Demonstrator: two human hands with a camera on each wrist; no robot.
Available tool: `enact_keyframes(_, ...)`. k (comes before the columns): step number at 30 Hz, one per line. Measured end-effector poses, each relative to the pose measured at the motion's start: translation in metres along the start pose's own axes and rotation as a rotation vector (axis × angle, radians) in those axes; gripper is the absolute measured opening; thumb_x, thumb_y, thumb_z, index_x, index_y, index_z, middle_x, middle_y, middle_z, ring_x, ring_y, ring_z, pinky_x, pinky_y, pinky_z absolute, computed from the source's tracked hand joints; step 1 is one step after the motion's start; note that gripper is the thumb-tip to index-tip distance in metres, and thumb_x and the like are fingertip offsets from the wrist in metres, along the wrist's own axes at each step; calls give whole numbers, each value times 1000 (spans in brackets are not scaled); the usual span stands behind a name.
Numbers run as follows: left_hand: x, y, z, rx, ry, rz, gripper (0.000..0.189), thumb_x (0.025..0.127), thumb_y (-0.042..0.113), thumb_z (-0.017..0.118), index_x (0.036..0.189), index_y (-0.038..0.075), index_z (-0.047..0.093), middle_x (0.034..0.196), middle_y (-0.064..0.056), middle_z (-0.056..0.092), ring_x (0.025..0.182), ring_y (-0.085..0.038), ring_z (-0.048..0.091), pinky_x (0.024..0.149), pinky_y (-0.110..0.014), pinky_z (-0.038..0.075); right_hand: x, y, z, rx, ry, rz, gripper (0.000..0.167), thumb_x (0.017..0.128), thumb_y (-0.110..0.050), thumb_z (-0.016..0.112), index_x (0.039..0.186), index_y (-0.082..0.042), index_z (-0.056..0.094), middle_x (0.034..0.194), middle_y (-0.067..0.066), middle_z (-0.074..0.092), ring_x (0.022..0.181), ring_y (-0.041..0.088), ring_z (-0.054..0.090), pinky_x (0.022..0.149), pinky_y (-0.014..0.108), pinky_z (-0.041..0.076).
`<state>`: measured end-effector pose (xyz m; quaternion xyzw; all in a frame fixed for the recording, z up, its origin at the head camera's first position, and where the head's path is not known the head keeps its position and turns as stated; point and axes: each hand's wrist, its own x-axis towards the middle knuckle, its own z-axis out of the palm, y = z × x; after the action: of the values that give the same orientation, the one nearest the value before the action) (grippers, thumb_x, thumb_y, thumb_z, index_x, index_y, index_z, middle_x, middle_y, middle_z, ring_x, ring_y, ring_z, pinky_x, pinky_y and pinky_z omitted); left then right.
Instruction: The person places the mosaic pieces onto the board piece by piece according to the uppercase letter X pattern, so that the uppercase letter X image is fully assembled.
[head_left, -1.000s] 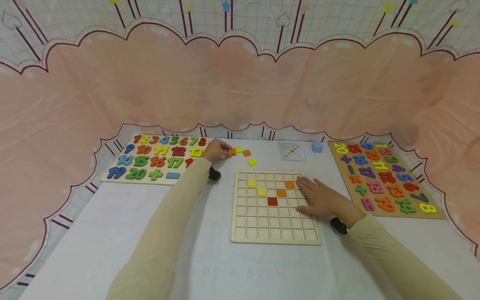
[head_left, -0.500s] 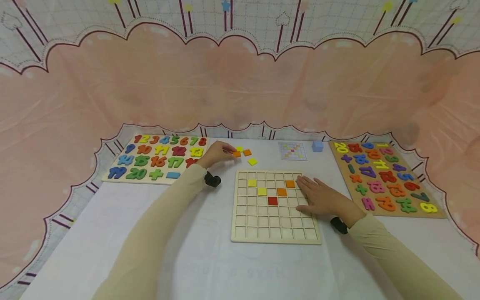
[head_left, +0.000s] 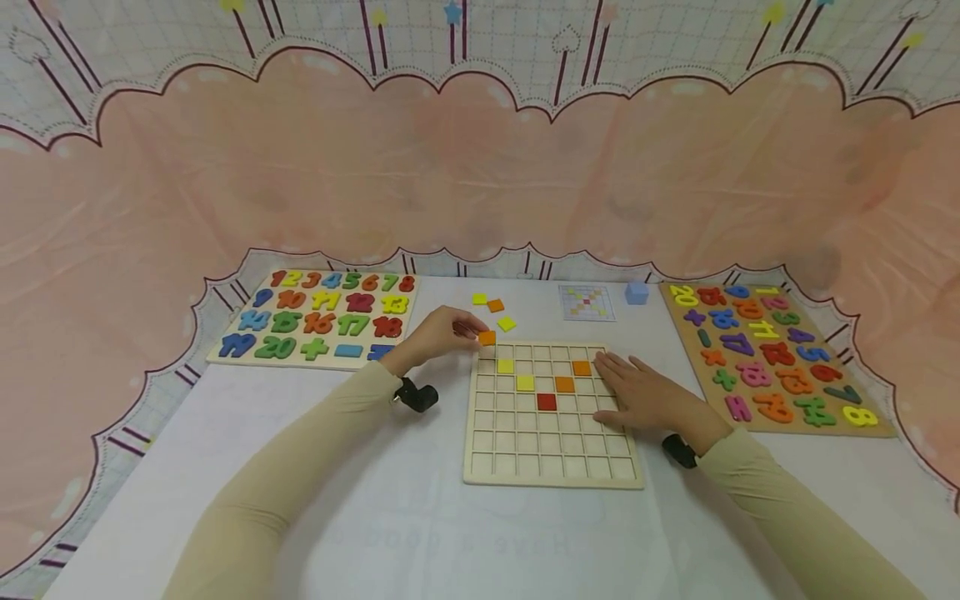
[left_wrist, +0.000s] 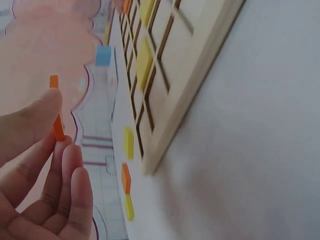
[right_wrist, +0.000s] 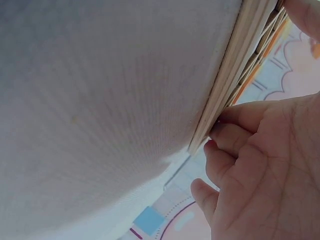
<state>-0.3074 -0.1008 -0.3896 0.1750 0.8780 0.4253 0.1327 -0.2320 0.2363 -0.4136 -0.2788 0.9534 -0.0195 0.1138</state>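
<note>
My left hand (head_left: 442, 335) pinches an orange square tile (head_left: 487, 337) between thumb and fingers, above the far left corner of the wooden grid board (head_left: 517, 468). In the left wrist view the same orange tile (left_wrist: 58, 127) is seen edge-on, off the table. Spread over the board's right edge, my right hand (head_left: 645, 396) rests with fairly straight fingers. Two yellow tiles, two orange tiles (head_left: 565, 384) and a red tile (head_left: 547, 402) sit in the grid's cells. Behind the board lie two yellow tiles (head_left: 507, 323) and one orange tile (head_left: 496, 306).
A number puzzle board (head_left: 300, 360) lies at the left, another number board (head_left: 693, 354) at the right. A small pattern card (head_left: 587, 303) and a blue cube (head_left: 637, 293) stand at the back. White cloth (head_left: 420, 533) covers the table.
My left hand has carried the orange tile from beside the loose tiles toward me and right, to the board's far left corner. The right hand has stayed in place.
</note>
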Motion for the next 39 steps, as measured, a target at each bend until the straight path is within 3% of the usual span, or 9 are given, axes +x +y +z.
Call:
enact_keyframes(8, -23, 12, 21, -12, -57, 65, 28, 79, 11, 75, 105, 3, 69, 96, -9, 67, 78, -12, 54, 71, -16, 47, 0, 0, -2, 1, -11, 5, 89, 89, -56, 51, 146, 5, 22, 154, 22, 21, 143, 37, 20, 115, 54, 15)
enact_keyframes(23, -43, 17, 66, 86, -202, 124, 26, 73, 11, 80, 97, 6, 70, 87, -2, 66, 73, -6, 55, 69, -14, 48, 0, -2, -2, 11, -17, 1, 90, 88, -57, 51, 146, 5, 22, 154, 22, 22, 143, 37, 20, 115, 54, 15)
enact_keyframes(33, -44, 21, 74, 138, -224, 150, 22, 73, 9, 80, 93, 7, 71, 82, 0, 65, 72, -7, 54, 67, -15, 47, -1, -5, -6, 2, -35, 10, 89, 89, -56, 51, 146, 5, 22, 154, 21, 21, 143, 37, 18, 115, 54, 14)
enact_keyframes(39, -42, 23, 77, 168, -230, 131, 21, 73, 10, 80, 92, 8, 71, 82, 2, 63, 72, -7, 53, 67, -17, 46, -3, -7, -9, 9, -38, 3, 88, 89, -55, 51, 145, 6, 23, 153, 23, 22, 142, 38, 20, 115, 55, 15)
